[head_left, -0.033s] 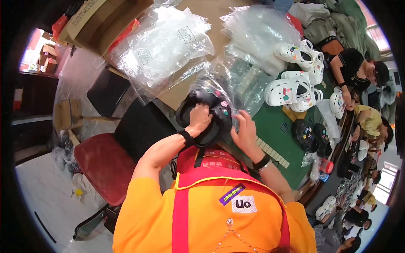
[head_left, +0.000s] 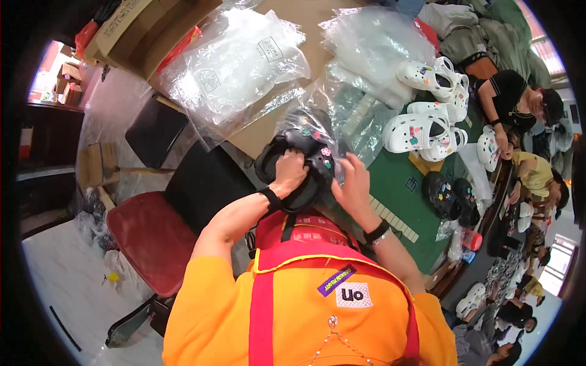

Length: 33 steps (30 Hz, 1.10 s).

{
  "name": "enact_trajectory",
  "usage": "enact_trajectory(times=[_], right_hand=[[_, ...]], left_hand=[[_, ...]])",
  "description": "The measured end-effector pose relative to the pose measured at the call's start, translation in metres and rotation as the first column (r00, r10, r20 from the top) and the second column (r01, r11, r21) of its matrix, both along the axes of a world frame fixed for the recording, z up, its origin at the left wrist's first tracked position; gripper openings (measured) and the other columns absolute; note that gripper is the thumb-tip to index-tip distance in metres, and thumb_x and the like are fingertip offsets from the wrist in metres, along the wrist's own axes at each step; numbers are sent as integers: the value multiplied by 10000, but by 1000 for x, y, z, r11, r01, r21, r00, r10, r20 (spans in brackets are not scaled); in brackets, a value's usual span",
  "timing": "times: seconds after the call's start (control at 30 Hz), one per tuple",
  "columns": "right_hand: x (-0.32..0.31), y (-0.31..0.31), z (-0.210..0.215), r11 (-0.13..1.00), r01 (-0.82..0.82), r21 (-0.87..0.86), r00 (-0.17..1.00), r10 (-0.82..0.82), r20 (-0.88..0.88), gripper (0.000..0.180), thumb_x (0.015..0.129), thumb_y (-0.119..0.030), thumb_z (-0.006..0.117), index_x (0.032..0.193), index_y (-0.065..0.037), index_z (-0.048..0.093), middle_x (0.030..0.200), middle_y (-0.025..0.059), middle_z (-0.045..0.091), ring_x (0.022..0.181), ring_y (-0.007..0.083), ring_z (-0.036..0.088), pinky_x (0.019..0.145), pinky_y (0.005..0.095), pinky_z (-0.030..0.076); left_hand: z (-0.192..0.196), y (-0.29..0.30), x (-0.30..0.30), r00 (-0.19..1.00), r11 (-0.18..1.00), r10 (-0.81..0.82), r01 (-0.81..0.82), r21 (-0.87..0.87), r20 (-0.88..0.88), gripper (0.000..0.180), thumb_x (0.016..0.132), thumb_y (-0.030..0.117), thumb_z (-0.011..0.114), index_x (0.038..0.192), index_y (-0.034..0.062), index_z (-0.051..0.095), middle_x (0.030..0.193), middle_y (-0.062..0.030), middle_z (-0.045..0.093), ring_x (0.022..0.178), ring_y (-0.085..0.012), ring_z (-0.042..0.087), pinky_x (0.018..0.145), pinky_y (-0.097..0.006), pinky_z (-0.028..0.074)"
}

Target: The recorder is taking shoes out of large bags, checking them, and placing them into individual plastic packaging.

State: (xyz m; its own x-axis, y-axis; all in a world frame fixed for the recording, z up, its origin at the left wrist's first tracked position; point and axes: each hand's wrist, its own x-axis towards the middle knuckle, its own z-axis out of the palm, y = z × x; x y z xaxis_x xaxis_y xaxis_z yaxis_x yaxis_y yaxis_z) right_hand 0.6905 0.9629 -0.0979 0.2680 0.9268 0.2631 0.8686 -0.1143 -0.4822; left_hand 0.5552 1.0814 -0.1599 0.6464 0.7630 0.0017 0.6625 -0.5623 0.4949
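My left hand (head_left: 290,169) is closed on a pair of black clogs (head_left: 297,193) with small coloured charms on their toes. A clear plastic bag (head_left: 317,104) covers the toe ends, while the heel ends point toward me outside it. My right hand (head_left: 353,185) is at the right side of the clogs, with its fingers bent against the bag's edge. The film between those fingers is hard to make out.
Flat clear bags (head_left: 244,58) lie in a stack ahead, with another stack (head_left: 378,49) to its right. White clogs (head_left: 408,134) and black clogs (head_left: 441,194) stand on the green tabletop (head_left: 390,177). A red chair (head_left: 146,241) is at left; people (head_left: 510,100) sit along the right.
My right hand has shifted slightly, its fingertips nearer the clogs and the bag's edge. The clogs and my left hand stay almost in place.
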Motion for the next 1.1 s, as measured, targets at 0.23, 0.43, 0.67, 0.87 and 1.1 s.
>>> enact_trajectory(times=[0.23, 0.43, 0.67, 0.87, 1.1], right_hand=[[15, 59, -33, 990, 75, -123, 933, -26, 358, 656, 605, -107, 634, 1215, -185, 405, 1104, 62, 436, 905, 220, 458, 702, 374, 339], [30, 94, -42, 976, -17, -219, 991, 45, 124, 114, 776, -220, 517, 841, -142, 568, 665, 94, 581, 639, 267, 585, 542, 394, 411], [-17, 103, -3, 962, -94, -255, 991, 66, -115, 190, 827, -290, 479, 885, -129, 560, 640, 142, 572, 637, 314, 576, 534, 403, 428], [-52, 67, -10, 887, -443, -130, 873, 460, 161, 214, 665, -174, 544, 878, -155, 547, 611, -21, 528, 625, 132, 558, 582, 297, 395], [-11, 29, 10, 968, -235, 90, 937, 201, 285, 391, 664, -228, 597, 1033, -127, 515, 1097, 69, 464, 1072, 246, 400, 860, 450, 274]], left_hand=[[-7, -8, -2, 977, 983, -180, 183, 20, -117, 268, 621, 197, 646, 805, 18, 568, 846, -122, 562, 845, -270, 516, 697, -362, 426], [-3, -16, 0, 946, 948, -273, 295, 117, -172, 192, 621, 193, 621, 754, 62, 578, 804, -83, 554, 805, -227, 512, 670, -339, 398], [-8, -23, -2, 891, 856, -417, 451, 251, -180, 202, 642, 148, 551, 825, 65, 563, 807, -68, 526, 792, -202, 490, 611, -338, 352], [-42, -12, -9, 941, 948, -279, 301, -100, 189, 176, 663, 143, 551, 819, 66, 571, 815, -92, 539, 817, -248, 500, 632, -346, 373], [-23, 9, 7, 971, 960, 49, 19, -281, 232, 230, 687, 159, 535, 821, -27, 523, 806, -221, 527, 787, -374, 514, 683, -448, 408]])
